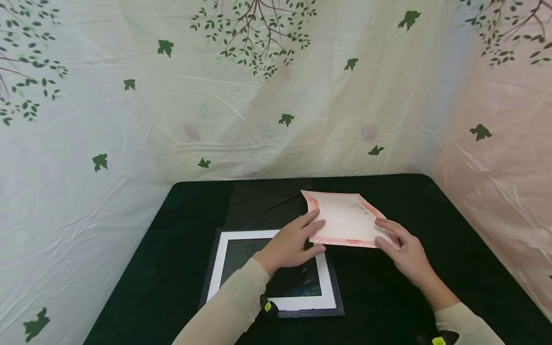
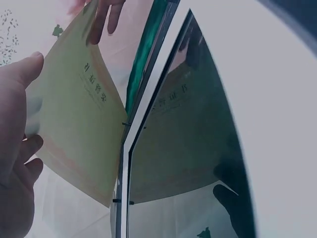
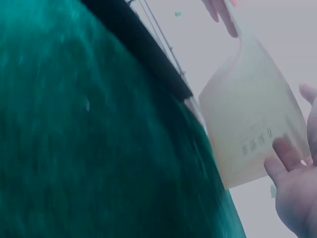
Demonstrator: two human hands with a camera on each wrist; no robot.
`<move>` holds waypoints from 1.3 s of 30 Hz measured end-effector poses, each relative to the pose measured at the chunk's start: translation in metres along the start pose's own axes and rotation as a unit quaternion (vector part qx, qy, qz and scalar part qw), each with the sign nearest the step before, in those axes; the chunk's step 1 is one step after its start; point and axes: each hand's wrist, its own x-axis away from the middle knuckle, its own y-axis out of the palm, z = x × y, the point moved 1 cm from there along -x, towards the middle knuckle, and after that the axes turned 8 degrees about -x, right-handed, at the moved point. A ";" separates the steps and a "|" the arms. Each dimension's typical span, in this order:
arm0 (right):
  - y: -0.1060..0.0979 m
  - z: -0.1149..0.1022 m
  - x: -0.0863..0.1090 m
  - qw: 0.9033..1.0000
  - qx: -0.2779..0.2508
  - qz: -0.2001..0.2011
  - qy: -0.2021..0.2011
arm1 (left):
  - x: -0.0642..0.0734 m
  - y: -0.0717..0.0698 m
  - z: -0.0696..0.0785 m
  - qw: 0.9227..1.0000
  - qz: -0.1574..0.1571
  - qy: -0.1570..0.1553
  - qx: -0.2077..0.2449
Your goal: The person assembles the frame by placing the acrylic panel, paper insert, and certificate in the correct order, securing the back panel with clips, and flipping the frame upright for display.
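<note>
A paper certificate (image 1: 345,218) with a reddish decorated border is held up above the table, slightly bowed. My left hand (image 1: 293,239) grips its left edge, thumb below and fingers along the side. At the opposite edge, my right hand (image 1: 405,251) holds the paper between thumb and fingers. Printed characters show on the certificate (image 2: 74,129) in the left wrist view. Partly under my left forearm lies a picture frame (image 1: 338,292) with a dark rim, white mat and glossy dark pane, which mirrors the paper in the left wrist view.
Behind the picture frame lies a dark backing board (image 1: 247,206) with a thin strip (image 1: 278,203) across it. Dark green cloth (image 1: 388,297) covers the table. A pale leaf-patterned curtain (image 1: 241,134) hangs around the far side and flanks.
</note>
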 end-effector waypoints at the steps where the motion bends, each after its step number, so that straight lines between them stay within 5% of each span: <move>1: 0.002 -0.002 -0.001 1.000 -0.007 0.007 -0.002 | 0.002 0.000 -0.001 1.000 0.004 0.003 -0.001; 10: 0.019 -0.028 -0.014 0.994 -0.082 0.066 -0.022 | 0.017 -0.012 -0.009 0.995 0.097 0.031 0.014; 15: 0.028 -0.051 -0.029 0.983 -0.136 0.113 -0.057 | 0.024 -0.029 -0.016 0.990 0.139 0.010 0.024; 24: 0.042 -0.077 -0.046 0.938 -0.297 0.139 -0.112 | 0.034 -0.040 -0.029 0.978 0.192 -0.023 0.080; 34: 0.041 -0.092 -0.060 0.887 -0.422 0.080 -0.168 | 0.047 -0.034 -0.048 0.954 0.213 -0.077 0.199; 39: 0.037 -0.093 -0.063 0.848 -0.481 0.035 -0.219 | 0.046 -0.032 -0.051 0.943 0.192 -0.152 0.226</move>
